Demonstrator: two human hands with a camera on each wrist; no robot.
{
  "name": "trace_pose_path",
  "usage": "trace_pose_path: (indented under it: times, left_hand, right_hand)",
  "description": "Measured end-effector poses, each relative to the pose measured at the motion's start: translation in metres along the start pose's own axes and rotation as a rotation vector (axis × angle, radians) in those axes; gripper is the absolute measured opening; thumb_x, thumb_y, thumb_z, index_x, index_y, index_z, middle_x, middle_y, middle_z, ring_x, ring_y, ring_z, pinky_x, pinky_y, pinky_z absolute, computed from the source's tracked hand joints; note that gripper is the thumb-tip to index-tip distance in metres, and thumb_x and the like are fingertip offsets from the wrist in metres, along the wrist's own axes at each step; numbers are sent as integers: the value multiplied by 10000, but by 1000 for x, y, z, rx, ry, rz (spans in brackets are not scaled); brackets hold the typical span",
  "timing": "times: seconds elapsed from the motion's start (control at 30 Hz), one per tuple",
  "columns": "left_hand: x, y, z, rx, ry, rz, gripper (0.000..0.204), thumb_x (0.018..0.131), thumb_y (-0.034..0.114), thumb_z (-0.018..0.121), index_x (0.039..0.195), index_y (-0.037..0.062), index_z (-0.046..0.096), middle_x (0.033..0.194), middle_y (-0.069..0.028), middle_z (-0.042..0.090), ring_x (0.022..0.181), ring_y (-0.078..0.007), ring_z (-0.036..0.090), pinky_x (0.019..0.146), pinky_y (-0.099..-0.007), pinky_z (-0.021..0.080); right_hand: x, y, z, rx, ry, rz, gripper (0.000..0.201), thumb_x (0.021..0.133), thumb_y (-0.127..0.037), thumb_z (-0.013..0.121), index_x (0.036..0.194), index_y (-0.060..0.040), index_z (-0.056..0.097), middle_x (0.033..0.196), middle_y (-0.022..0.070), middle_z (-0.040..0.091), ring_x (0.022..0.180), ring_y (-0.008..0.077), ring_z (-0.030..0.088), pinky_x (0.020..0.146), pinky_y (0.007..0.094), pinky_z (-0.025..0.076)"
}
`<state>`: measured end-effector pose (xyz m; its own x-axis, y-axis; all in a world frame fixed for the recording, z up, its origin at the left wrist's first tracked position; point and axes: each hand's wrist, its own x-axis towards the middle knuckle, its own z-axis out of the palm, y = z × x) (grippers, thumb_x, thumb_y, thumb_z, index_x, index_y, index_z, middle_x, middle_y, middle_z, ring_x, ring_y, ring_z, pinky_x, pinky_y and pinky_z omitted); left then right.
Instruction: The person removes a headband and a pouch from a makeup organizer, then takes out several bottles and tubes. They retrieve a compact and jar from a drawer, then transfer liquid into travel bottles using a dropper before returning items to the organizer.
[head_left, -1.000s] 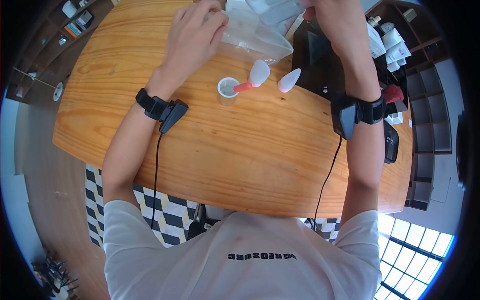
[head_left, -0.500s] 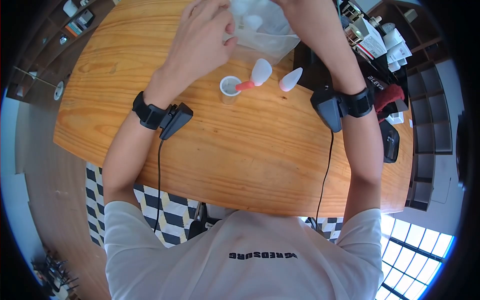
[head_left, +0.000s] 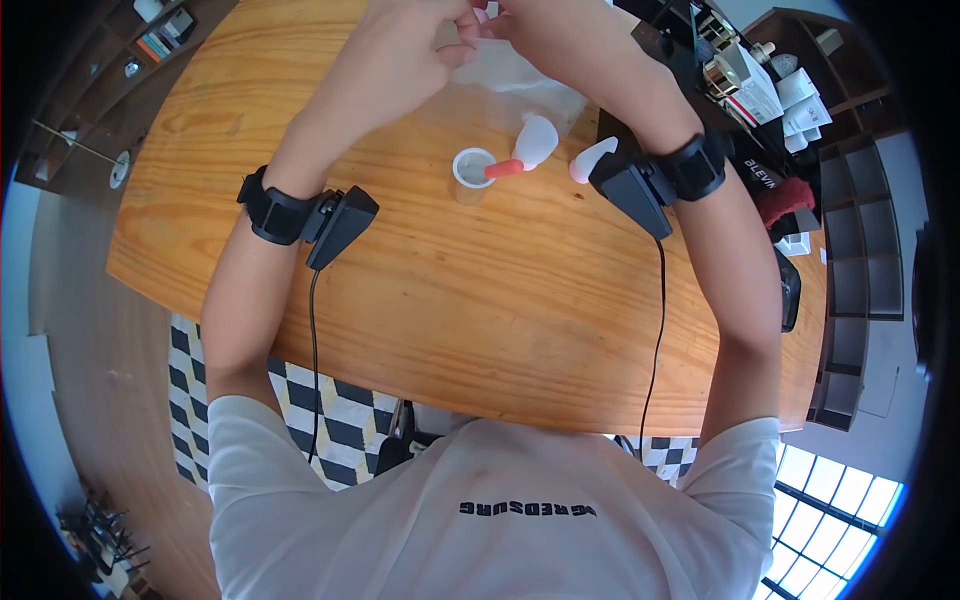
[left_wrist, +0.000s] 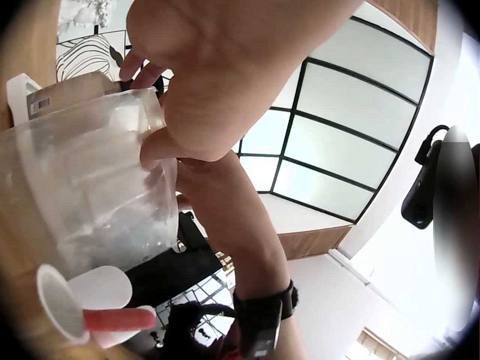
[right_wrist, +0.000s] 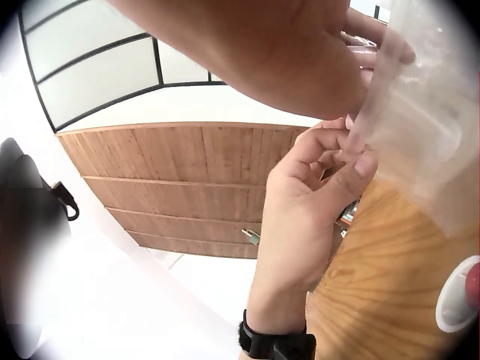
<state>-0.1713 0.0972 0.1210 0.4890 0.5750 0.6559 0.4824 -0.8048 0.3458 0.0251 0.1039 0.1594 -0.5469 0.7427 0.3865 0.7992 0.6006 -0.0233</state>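
A translucent plastic bag (head_left: 520, 85) stands at the far side of the wooden table, with pale contents showing through in the left wrist view. My left hand (head_left: 405, 60) pinches the bag's upper edge between thumb and fingers, plain in the right wrist view. Beside it my right hand (head_left: 560, 40) is at the same edge, its fingers (right_wrist: 382, 37) lapping over the plastic; part of its grip is hidden. Nearer me are a small white-rimmed cup (head_left: 473, 168), a red stick-like piece (head_left: 504, 168) at its rim, a white rounded piece (head_left: 537, 142) and a white-and-pink teardrop piece (head_left: 592, 160).
A black box (head_left: 620, 125) lies beyond the teardrop piece, partly behind my right forearm. White cartons and bottles (head_left: 755, 85) crowd the right side, with a dark red cloth (head_left: 787, 202) near them. Cables hang from both wrist cameras.
My right hand was tipping a pale container over the bag, then was at the bag's mouth. Now that container is out of its grasp and both hands meet at the bag's edge.
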Motion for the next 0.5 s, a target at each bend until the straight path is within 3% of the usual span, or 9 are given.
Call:
trace_pose_path:
  times: [0.07,0.13,0.17,0.23,0.27,0.33,0.37,0.43,0.5]
  left_hand:
    - [0,-12,3,-80,4,30,259,799,-31,744,1027,54,657,1187,-157,576,1084,-344,555,948,-412,479]
    - [0,-20,4,-373,-50,-89,334,810,-18,779,1109,57,648,1227,-126,573,1020,-243,586,894,-345,515]
    - [0,-20,4,-373,-51,-90,334,810,-18,779,1109,57,648,1227,-126,573,1020,-243,586,894,-345,515]
    - [1,-18,0,-623,-15,-314,391,820,8,806,1171,50,638,1206,-76,594,894,-126,581,756,-267,513]
    - [-2,-22,-4,-620,-12,-314,391,820,8,806,1171,50,638,1206,-76,594,894,-126,581,756,-267,513]
    - [-14,-39,-13,-240,-267,-459,331,797,108,816,1097,61,683,1169,-74,659,972,-207,653,803,-390,532]
    - [-16,-44,-15,-238,-267,-459,331,797,108,816,1097,61,683,1169,-74,659,972,-207,653,803,-390,532]
    - [-18,-55,-15,-211,-655,-590,335,822,165,797,1064,-28,670,995,-107,674,772,-148,638,650,-298,528]
    - [-23,-77,2,-308,-681,-621,315,829,144,785,1056,-38,664,944,-105,680,762,-156,657,651,-297,537]
  right_hand:
    - [7,4,6,35,-49,-23,138,872,-130,707,979,-42,707,899,213,725,906,408,704,775,490,551]
    - [15,12,12,69,-98,-44,157,864,-148,719,978,-41,721,910,218,727,914,408,705,786,488,554]
    - [19,13,13,87,-159,-69,183,860,-175,732,985,-41,738,928,222,730,925,403,708,797,481,555]
    - [20,16,12,106,-220,-99,211,856,-202,746,992,-41,755,947,227,734,936,399,710,809,474,557]
    - [20,10,0,121,-301,-45,232,853,-223,758,1003,-47,766,964,225,738,944,391,713,815,468,558]
    - [16,1,-13,135,-381,7,252,849,-244,771,1014,-52,776,981,222,742,951,384,716,821,462,558]
    - [14,-2,-16,148,-386,36,238,857,-237,762,1016,-60,777,986,216,746,950,382,717,820,462,558]
    - [13,-3,-14,160,-389,65,225,865,-231,753,1018,-68,777,991,209,750,948,380,718,818,462,558]
    - [13,0,-1,130,-340,105,210,869,-220,738,1012,-71,779,958,204,753,927,378,723,811,462,559]
